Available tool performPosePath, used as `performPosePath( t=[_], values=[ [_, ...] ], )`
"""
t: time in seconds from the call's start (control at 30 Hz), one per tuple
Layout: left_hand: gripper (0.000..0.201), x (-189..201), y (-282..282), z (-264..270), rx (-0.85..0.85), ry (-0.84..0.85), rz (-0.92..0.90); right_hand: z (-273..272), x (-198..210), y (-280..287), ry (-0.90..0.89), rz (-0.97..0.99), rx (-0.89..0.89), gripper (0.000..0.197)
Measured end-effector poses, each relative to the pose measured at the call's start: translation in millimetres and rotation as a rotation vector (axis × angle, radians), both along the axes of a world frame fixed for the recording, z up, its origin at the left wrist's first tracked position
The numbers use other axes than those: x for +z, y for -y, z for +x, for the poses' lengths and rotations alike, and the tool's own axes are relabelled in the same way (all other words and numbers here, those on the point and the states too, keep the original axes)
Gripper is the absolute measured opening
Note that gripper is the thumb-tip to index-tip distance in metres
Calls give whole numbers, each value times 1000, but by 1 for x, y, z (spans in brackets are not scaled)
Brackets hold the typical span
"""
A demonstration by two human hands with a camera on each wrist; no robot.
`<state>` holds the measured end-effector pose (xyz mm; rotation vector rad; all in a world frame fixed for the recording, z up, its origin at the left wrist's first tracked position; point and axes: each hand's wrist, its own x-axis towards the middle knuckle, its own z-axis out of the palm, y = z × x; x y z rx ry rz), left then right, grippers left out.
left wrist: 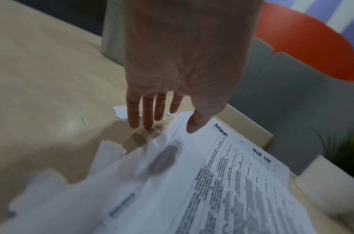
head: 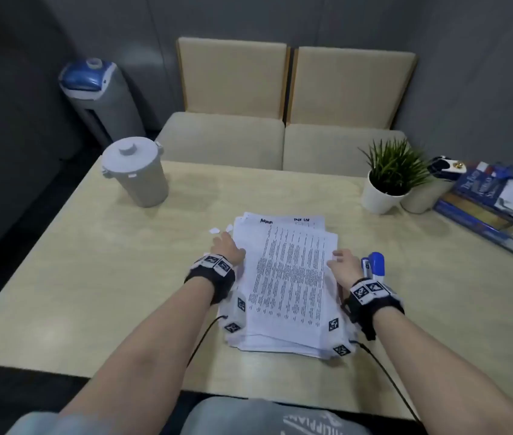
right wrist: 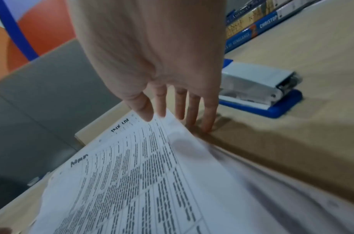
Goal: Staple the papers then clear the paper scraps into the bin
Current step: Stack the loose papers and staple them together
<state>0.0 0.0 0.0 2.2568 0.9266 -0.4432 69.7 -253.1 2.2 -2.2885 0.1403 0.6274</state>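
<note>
A loose stack of printed papers (head: 286, 284) lies in the middle of the table (head: 92, 262). My left hand (head: 225, 244) is at the stack's left edge, its thumb on the top sheet (left wrist: 212, 182) and its straight fingers (left wrist: 148, 114) reaching the table beside it. At the right edge my right hand (head: 340, 260) does the same: thumb over the papers (right wrist: 142, 174), fingers (right wrist: 192, 110) down beside them. A blue stapler (head: 374, 265) (right wrist: 258, 88) lies just right of that hand. Small white paper scraps (head: 216, 230) (left wrist: 120, 111) sit beyond my left fingers. A lidded grey bin (head: 136, 171) stands at the table's far left.
A potted plant (head: 380, 189) and a second pot (head: 421, 196) stand at the far right, next to piled books (head: 493, 208) (right wrist: 252, 23). Two beige chairs (head: 280, 136) face me across the table. A loose staple (left wrist: 85, 121) lies left of my left hand.
</note>
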Motion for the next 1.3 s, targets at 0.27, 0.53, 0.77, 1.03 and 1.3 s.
performPosePath(
  t=[0.27, 0.53, 0.77, 1.03, 1.3],
  values=[
    [73, -4, -5, 7, 312, -21, -289, 7, 3, -7, -209, 96, -181, 49],
    [66, 2, 11, 0, 417, 60, -427, 11, 8, -9, -330, 81, -211, 30],
    [38, 23, 47, -2, 218, 232, -79, 6, 14, -13, -298, -11, -129, 17],
    [44, 21, 111, -20, -323, 619, 277, 10, 0, -15, -223, 6, -168, 33],
    [64, 21, 100, -23, -114, 576, 89, 22, -17, 0, -326, 161, -242, 30]
  ],
)
